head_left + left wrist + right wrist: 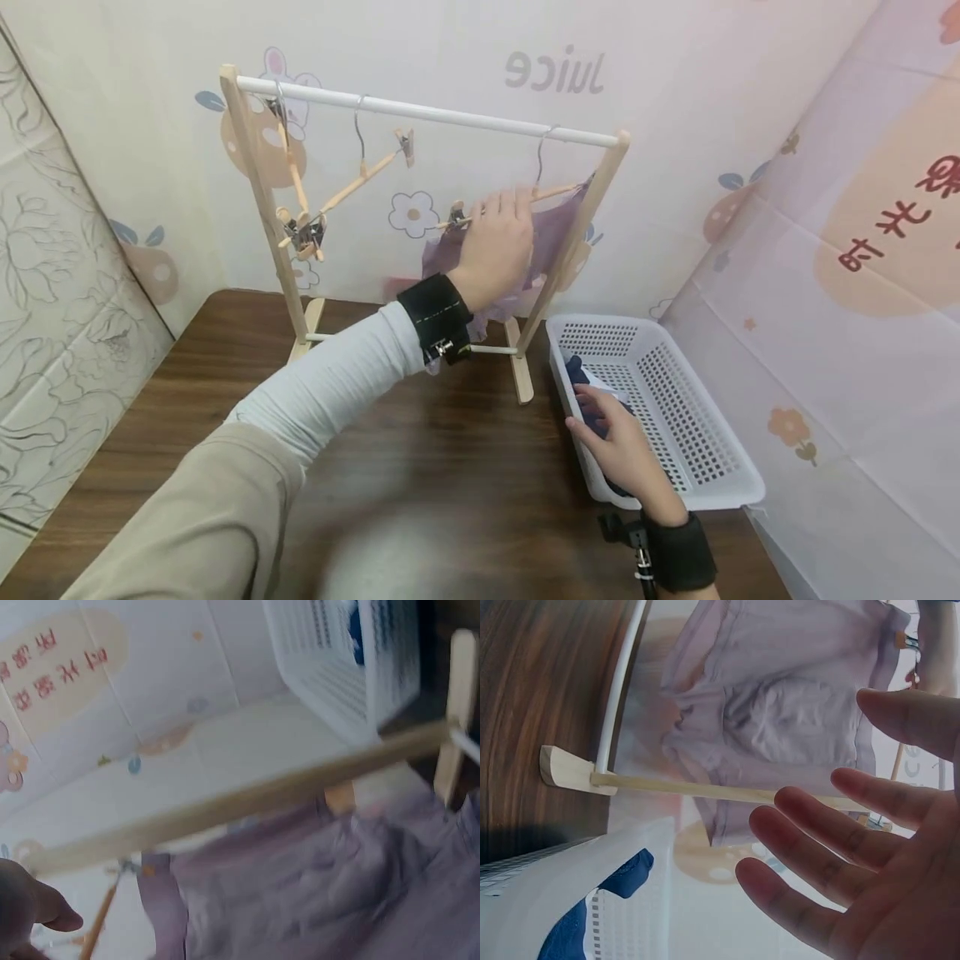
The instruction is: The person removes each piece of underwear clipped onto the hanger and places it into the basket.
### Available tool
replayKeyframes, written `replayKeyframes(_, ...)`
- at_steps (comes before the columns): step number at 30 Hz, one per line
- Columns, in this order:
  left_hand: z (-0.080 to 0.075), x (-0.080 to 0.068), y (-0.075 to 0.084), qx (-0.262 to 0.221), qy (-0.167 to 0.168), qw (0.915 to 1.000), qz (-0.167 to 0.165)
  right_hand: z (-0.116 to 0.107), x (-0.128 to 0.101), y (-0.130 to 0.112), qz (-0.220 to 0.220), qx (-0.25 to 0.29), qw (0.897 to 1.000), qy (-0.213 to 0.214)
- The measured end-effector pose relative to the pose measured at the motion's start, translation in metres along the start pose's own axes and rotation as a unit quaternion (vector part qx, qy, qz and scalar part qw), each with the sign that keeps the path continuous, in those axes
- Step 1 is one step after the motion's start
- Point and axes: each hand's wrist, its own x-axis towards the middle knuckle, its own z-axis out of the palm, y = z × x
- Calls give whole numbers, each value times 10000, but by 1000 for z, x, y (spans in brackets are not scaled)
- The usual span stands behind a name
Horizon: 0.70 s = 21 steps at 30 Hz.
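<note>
Lilac boxer briefs (780, 712) hang by their waistband from a clip hanger (555, 193) at the right end of a small drying rack. My left hand (498, 242) is at the middle of that hanger, its back to the head camera and covering part of the briefs. In the left wrist view its thumb (56, 909) stands out beside the hanger bar, apart from the cloth. My right hand (618, 446) is over the left side of a white basket (697, 417), fingers spread and holding nothing. Below it, dark blue cloth (576, 373) lies inside the basket.
The rack's white top rail (435, 112) also bears a tilted clip hanger (360, 179) and another wooden hanger (295, 175) at the left post. Its wooden foot (522, 375) stands near the basket on the brown table (420, 467). Printed wall sheets rise behind and at both sides.
</note>
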Motion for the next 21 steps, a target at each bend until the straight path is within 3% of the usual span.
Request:
replayKeyframes(6, -11, 11, -12, 415, -44, 9989, 218, -4, -7, 3, 61, 104, 9999, 103)
replayKeyframes(16, -33, 15, -30, 146, -203, 9985, 480, 6, -15, 12, 402, 243, 9989, 55)
replayKeyframes(21, -42, 15, -45, 96, 19, 9998, 180, 5, -10, 13, 318, 203, 9992, 110)
